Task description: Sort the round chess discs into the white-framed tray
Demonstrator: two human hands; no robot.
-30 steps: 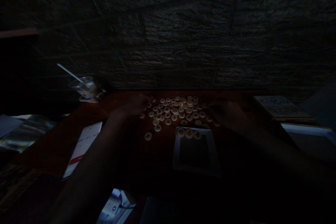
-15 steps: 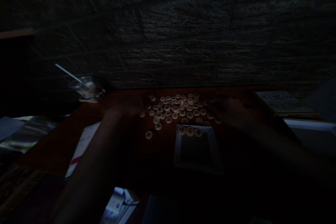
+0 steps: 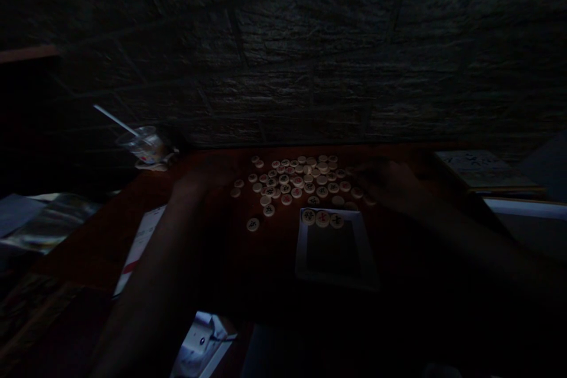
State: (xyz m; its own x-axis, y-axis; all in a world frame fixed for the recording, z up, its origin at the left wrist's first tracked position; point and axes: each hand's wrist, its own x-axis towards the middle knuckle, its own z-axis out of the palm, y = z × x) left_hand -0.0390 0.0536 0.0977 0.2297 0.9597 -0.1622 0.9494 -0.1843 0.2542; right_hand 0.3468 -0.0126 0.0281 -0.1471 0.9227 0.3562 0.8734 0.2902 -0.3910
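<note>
nearer the body than the hands, an open tray (image 3: 301, 257) holds three discs (image 3: 322, 218). beyond it, loose round pieces (image 3: 296, 192), no long axis, spread between the right hand (image 3: 376, 178), the closer, and the left hand (image 3: 213, 170); whether either grasps one, i cannot tell.

**Sunk in Deep Gloom**

Very dim, with a cold bluish cast. Brightest on the pale object (image 3: 201, 339) at the bottom and the straw (image 3: 116, 120). Only faintly lit along the ridges of the stone wall (image 3: 287, 65) and across the discs (image 3: 284, 179). Blurred and almost swallowed by shadow at the left hand (image 3: 211, 170). Nearly black at lower right. Stretched toward the edges.
</note>
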